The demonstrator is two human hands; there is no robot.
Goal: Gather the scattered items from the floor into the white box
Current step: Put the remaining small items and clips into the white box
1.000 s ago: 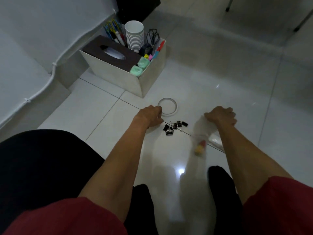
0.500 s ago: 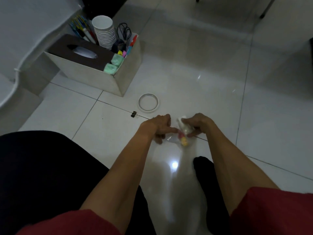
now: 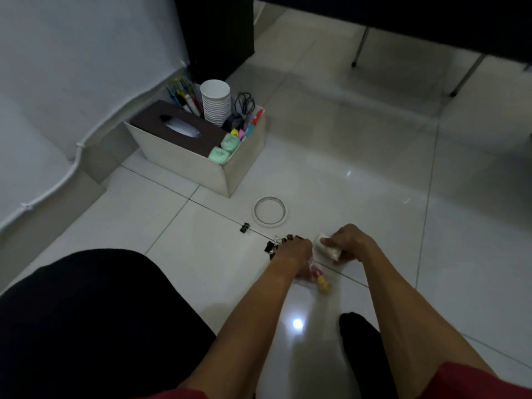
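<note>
The white box (image 3: 230, 175) stands at the upper left, holding a tissue box, paper cups, pens and scissors. My left hand (image 3: 293, 254) is curled low over the floor. Its fingers grip the edge of a clear bag (image 3: 321, 280) with a yellow and red item inside. A cluster of black binder clips (image 3: 275, 245) lies against that hand's far side. My right hand (image 3: 349, 240) pinches a small white packet (image 3: 328, 250) just above the floor. One stray binder clip (image 3: 244, 227) and a clear tape ring (image 3: 269, 212) lie between the hands and the box.
A white wall with a cable (image 3: 72, 168) runs along the left. A dark cabinet (image 3: 218, 33) stands behind the box, and thin chair legs (image 3: 358, 44) at the top right. My black-clad knee (image 3: 86, 326) fills the lower left and my black sock (image 3: 362, 347) rests below the hands.
My hands have drawn apart: the right now holds the white packet clear of the bag, and the left has shifted onto the bag beside the clips. The view tilted upward.
</note>
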